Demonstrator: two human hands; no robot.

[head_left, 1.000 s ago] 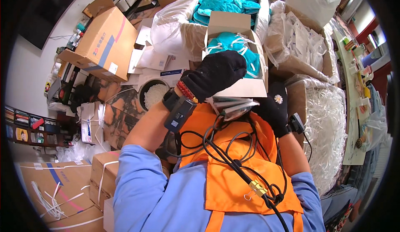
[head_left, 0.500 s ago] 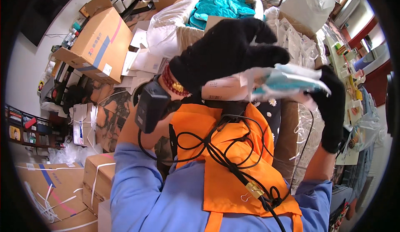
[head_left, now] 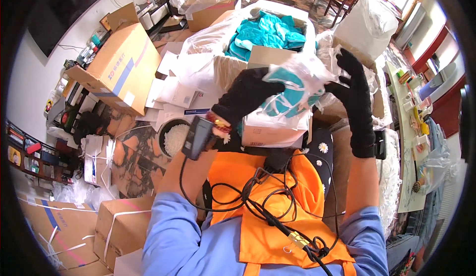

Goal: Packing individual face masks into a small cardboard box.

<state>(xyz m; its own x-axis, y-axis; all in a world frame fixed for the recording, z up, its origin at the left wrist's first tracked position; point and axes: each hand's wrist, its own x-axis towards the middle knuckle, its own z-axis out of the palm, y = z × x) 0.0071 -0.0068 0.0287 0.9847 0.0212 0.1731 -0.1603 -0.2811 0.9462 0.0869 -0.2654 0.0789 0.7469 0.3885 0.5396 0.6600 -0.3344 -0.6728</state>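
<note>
My left hand point(head_left: 250, 93), in a black glove, grips one side of a clear plastic packet point(head_left: 292, 90) with teal pieces inside. On the packet's other side, my black-gloved right hand point(head_left: 353, 95) has its lower fingers at the film's edge, while an upper finger stands apart. Motion blurs the packet a little. Just below it, a small pale carton point(head_left: 272, 133) rests at my lap, its top partly covered by the packet. Beyond stands a large plastic-lined box point(head_left: 220, 75) heaped with teal soft pieces point(head_left: 270, 33).
At left stands a tall open cardboard box point(head_left: 124, 62), near white flat cartons point(head_left: 176, 92) and a round bin point(head_left: 173, 137) of white bits. Strapped boxes point(head_left: 119, 221) lie lower left. Black cables point(head_left: 267, 191) loop over my orange apron. A cluttered table point(head_left: 406, 177) runs along the right.
My left hand has drawn back and lower onto the packet's left side. The right hand has moved left and up, and the packet now tilts above the pale carton, which shows more fully.
</note>
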